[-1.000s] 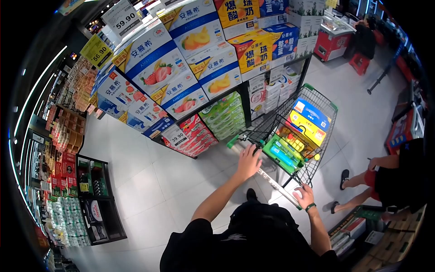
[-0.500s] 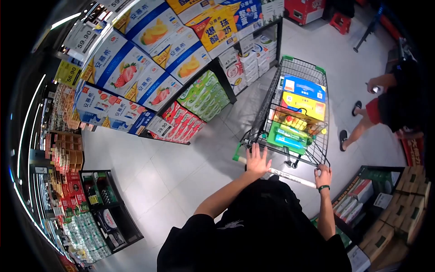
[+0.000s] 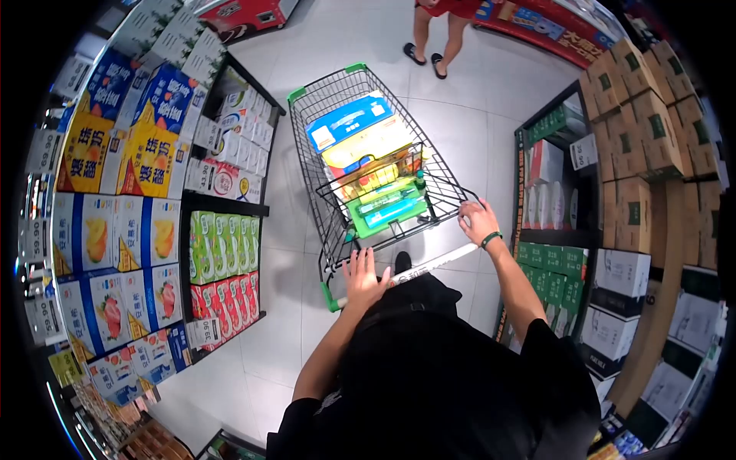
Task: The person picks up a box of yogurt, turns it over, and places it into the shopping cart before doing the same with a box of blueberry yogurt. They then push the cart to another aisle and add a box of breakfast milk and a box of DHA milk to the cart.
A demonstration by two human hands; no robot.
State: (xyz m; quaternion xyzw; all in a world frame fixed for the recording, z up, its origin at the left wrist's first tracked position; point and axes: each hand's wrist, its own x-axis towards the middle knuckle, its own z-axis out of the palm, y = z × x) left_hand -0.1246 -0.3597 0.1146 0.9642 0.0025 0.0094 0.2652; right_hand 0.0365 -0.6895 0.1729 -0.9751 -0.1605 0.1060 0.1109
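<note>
A black wire shopping cart (image 3: 355, 69) with green corners stands in front of me. My left hand (image 3: 363, 282) rests at the left of its pale handle bar (image 3: 441, 262), fingers stretched out and spread. At the right end of the bar, my right hand (image 3: 480, 224), with a dark green wristband, has its fingers curled on the cart's rear corner. Inside the basket lie a blue carton (image 3: 349, 121), a yellow carton (image 3: 368, 146), yellow packaged goods and a green-and-blue pack (image 3: 389, 213) nearest the handle.
Shelving with stacked milk cartons (image 3: 96, 238) lines my left, red and green packs (image 3: 224, 247) below. Brown boxes (image 3: 640, 130) and a dark shelf (image 3: 556, 184) flank the right. Beyond the cart stands a person (image 3: 437, 38) in dark shoes. Pale floor tiles (image 3: 483, 142) lie between.
My view and the cart have turned right, so the cart now points up and left in view. The right-hand shelves have come into fuller view. Both hands have stayed at the cart.
</note>
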